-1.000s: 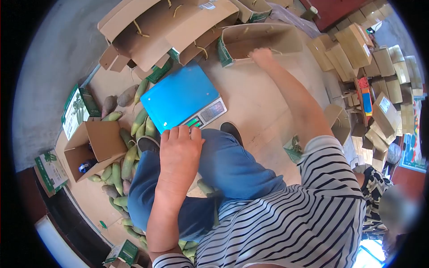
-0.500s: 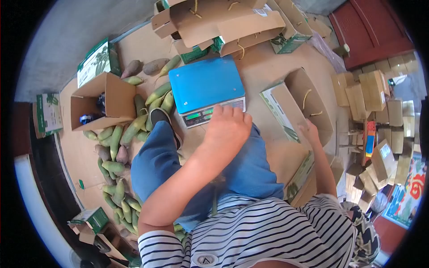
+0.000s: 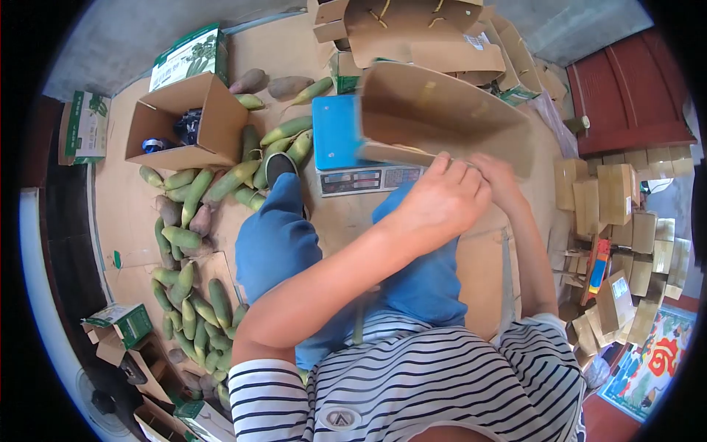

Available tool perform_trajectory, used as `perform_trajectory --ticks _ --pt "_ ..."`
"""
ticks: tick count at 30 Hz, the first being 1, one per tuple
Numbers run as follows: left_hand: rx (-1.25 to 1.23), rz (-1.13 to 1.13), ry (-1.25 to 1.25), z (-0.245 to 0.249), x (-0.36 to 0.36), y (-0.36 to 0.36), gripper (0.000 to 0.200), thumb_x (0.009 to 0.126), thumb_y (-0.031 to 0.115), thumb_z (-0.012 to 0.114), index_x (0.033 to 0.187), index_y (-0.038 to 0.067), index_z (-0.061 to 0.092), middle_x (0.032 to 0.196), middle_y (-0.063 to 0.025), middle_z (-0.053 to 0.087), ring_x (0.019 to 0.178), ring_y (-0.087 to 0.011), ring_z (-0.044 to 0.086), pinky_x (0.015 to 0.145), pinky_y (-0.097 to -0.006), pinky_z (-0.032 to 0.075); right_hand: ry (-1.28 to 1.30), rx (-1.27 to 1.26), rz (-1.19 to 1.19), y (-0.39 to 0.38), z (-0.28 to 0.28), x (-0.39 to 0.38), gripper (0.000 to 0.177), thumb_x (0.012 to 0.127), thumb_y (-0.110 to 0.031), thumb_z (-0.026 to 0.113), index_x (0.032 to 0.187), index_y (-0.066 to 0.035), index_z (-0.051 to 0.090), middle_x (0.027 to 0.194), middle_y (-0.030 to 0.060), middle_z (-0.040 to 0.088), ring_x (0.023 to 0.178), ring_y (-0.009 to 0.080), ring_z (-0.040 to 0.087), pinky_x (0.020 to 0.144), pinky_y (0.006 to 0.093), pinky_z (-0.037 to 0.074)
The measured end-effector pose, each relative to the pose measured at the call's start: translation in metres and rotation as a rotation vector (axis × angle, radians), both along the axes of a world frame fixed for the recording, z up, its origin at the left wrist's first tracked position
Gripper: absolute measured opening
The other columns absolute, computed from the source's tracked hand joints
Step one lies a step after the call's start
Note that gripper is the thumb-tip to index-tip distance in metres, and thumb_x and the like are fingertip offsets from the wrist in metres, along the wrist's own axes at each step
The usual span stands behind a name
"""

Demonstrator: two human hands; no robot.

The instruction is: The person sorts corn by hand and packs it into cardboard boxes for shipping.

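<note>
An open cardboard box [image 3: 434,110], slightly blurred, is tilted over the right part of the blue digital scale [image 3: 335,132]. My left hand [image 3: 445,195] has its fingers curled at the box's near rim. Beside it, my right hand [image 3: 501,177] is also closed at that rim, partly blurred. The box hides much of the scale's blue plate, while its front panel shows. I see no vegetable in the part of the box that faces me.
Long green radishes [image 3: 195,195] and a few purplish ones lie left of my leg. A carton [image 3: 210,121] holding dark and blue items stands among them. Handled cartons [image 3: 412,37] stand behind the scale; small boxes [image 3: 615,195] are stacked at right.
The cardboard box has moved up and left from the floor at right, onto the scale's right part. My left hand has left the scale's panel and joined my right at the box.
</note>
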State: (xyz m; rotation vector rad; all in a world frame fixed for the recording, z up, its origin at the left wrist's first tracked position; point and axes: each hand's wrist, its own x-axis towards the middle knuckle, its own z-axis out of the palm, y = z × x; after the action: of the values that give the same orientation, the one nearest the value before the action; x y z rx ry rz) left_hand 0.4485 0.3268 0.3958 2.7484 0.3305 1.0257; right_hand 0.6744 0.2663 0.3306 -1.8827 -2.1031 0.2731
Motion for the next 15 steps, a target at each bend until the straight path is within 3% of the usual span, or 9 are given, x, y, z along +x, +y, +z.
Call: perform_trajectory --ticks 2,5,7,8,11,13,15 --pt "-0.002 0.012 0.036 -0.001 -0.001 0.003 0.017 0.067 0.011 0.056 0.081 0.002 0.056 0.081 -0.0102 0.056 0.086 -0.0259 0.056 0.083 -0.0397 0.043 0.102 -0.147 0.100 0.045 0.002 -0.024 0.023 0.076 -0.006 0.060 0.099 -0.006 0.059 0.090 0.0094 0.060 0.080 0.0278 0.059 0.068 0.0336 0.048" --pt "0.052 0.111 0.041 -0.008 0.002 0.005 0.017 0.067 0.011 0.055 0.081 0.003 0.056 0.080 -0.0105 0.056 0.085 -0.0260 0.056 0.084 -0.0405 0.042 0.127 -0.107 0.223 0.096 -0.047 -0.036 0.022 0.075 -0.004 0.060 0.097 -0.006 0.058 0.092 0.0096 0.060 0.079 0.0259 0.058 0.071 0.0322 0.049" --pt "-0.003 0.077 -0.006 -0.017 0.006 0.005 0.018 0.068 0.012 0.055 0.082 0.001 0.059 0.078 -0.0135 0.058 0.084 -0.0306 0.057 0.082 -0.0482 0.042 0.384 -0.092 0.224 0.123 -0.061 -0.044 0.024 0.077 -0.017 0.062 0.098 -0.006 0.057 0.094 0.0128 0.060 0.086 0.0324 0.057 0.073 0.0380 0.047" --pt "-0.029 0.063 -0.032 -0.020 0.007 0.005 0.019 0.068 0.013 0.055 0.082 0.001 0.060 0.078 -0.0150 0.059 0.083 -0.0329 0.057 0.080 -0.0520 0.042 0.209 -0.136 0.234 0.127 -0.055 -0.046 0.025 0.079 -0.020 0.063 0.099 -0.007 0.056 0.096 0.0138 0.060 0.089 0.0342 0.056 0.074 0.0397 0.046" --pt "0.173 0.320 0.284 0.006 -0.002 0.002 0.023 0.072 0.015 0.055 0.085 0.000 0.066 0.081 -0.0230 0.062 0.085 -0.0435 0.058 0.076 -0.0651 0.041 -0.096 -0.243 0.302 0.128 -0.016 -0.067 0.034 0.080 -0.020 0.063 0.109 -0.007 0.054 0.109 0.0157 0.058 0.102 0.0351 0.053 0.082 0.0401 0.046" --pt "0.149 0.578 0.433 -0.024 0.035 -0.005 0.025 0.074 0.016 0.054 0.087 0.000 0.068 0.086 -0.0270 0.062 0.088 -0.0489 0.056 0.073 -0.0707 0.039 -0.083 -0.039 0.400 0.121 -0.015 -0.066 0.052 0.069 -0.006 0.072 0.118 -0.008 0.053 0.110 0.0141 0.056 0.099 0.0305 0.053 0.086 0.0354 0.046" --pt "0.115 0.671 0.426 -0.024 0.034 -0.008 0.025 0.074 0.017 0.055 0.087 0.001 0.069 0.087 -0.0269 0.063 0.088 -0.0489 0.056 0.073 -0.0698 0.039 0.164 -0.001 0.346 0.105 0.013 -0.092 0.054 0.072 -0.008 0.070 0.122 -0.007 0.050 0.112 0.0137 0.056 0.104 0.0296 0.052 0.090 0.0351 0.043"
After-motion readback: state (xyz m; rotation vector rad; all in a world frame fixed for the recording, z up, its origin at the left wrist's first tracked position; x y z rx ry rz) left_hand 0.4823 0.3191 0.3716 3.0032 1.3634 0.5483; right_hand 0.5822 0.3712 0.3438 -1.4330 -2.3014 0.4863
